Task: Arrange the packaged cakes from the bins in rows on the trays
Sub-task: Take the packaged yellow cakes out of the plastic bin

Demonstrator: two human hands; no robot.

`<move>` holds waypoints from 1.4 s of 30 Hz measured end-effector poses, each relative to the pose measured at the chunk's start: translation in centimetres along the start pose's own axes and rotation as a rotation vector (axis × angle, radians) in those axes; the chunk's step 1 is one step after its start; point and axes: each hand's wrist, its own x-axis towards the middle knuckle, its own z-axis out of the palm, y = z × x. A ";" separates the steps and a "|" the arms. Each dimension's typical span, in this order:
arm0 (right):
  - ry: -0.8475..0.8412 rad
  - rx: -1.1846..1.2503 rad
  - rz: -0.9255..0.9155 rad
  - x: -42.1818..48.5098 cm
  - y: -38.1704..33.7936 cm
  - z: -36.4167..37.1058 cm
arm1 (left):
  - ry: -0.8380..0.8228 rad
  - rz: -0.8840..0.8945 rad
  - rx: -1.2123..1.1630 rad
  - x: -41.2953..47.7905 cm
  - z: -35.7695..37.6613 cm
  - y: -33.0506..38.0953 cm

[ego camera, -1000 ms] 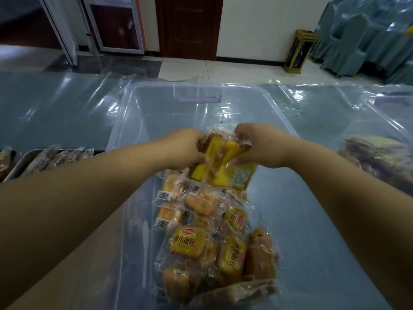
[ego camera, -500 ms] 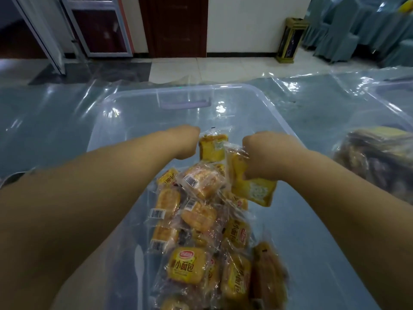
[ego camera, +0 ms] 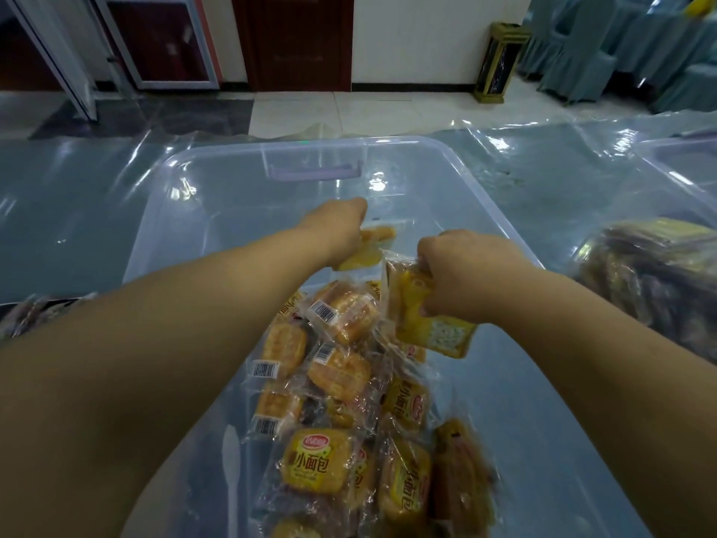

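Note:
A clear plastic bin (ego camera: 186,196) sits in front of me and holds a pile of several packaged cakes (ego camera: 341,390) in yellow and clear wrappers. Both hands reach over the pile inside the bin. My left hand (ego camera: 337,231) grips one yellow packaged cake (ego camera: 368,250) by its edge. My right hand (ego camera: 461,277) is closed on another packaged cake (ego camera: 430,324), which hangs below the fist. A small gap separates the two held packets.
A second clear bin (ego camera: 655,273) with darker packaged cakes stands at the right. A metal tray (ego camera: 42,312) holding packets peeks out at the left, behind my left arm. Shiny plastic sheeting (ego camera: 70,211) covers the table. Beyond it lie floor, doors and covered chairs.
One second ago both hands held the packets together. Since then the hands have drawn apart, each keeping one packet, and the view has tilted slightly downward.

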 end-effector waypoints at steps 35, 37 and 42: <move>-0.172 -0.083 -0.043 -0.6 -0.1 0.0 | -0.485 -0.333 -0.162 -5.1 1.2 0.4; -0.174 -0.088 -0.044 -0.7 -0.2 0.0 | -0.451 -0.311 -0.187 -5.6 0.6 0.7; -0.113 -0.047 -0.054 -1.5 -0.3 -0.7 | -0.243 -0.208 -0.190 -7.6 -1.5 1.4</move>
